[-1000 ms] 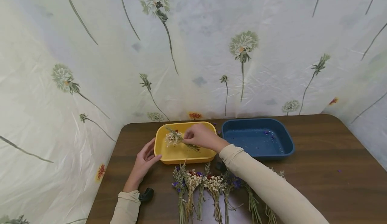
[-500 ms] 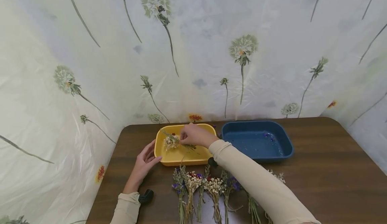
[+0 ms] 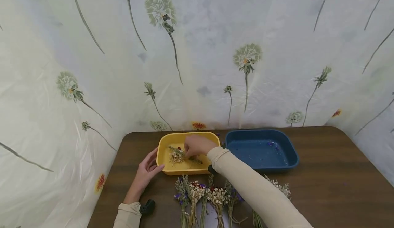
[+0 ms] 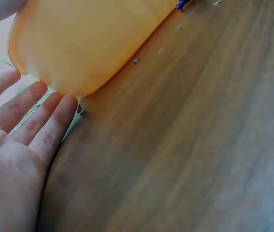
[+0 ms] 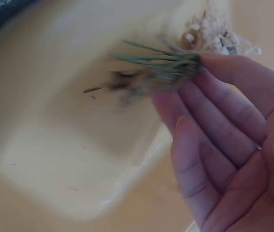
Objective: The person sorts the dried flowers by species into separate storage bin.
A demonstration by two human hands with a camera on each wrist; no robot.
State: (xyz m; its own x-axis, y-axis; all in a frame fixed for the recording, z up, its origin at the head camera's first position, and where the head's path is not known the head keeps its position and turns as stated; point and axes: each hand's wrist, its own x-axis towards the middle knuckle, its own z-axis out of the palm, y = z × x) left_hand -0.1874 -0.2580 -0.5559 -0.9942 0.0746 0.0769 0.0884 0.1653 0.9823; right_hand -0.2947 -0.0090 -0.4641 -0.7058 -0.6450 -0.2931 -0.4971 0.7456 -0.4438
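My right hand [image 3: 198, 145] is inside the yellow tray [image 3: 181, 172], pinching a small bunch of dried flowers [image 3: 176, 157] by its stems. In the right wrist view, the green and brown stems [image 5: 166, 67] are held between thumb and fingertips, and the cream flower heads [image 5: 214, 34] lie beyond the hand. The bunch is low, near the tray floor; whether it touches is hard to tell. My left hand [image 3: 145, 174] touches the tray's left end. Its fingers are straight against the outer wall [image 4: 83, 48] in the left wrist view, the thumb near the front corner.
To the right stands a blue tray [image 3: 261, 152] with a few purple petals in it. Several tied dried flower bunches [image 3: 219, 197] lie in a row in front, some under the right sleeve [image 3: 252, 187]. A floral curtain [image 3: 203, 67] hangs behind the wooden table [image 3: 323, 166].
The right hand has moved slightly left and lower inside the yellow tray, bringing the flower bunch down with it. The left hand stays at the tray's end. The head view has tilted up a little.
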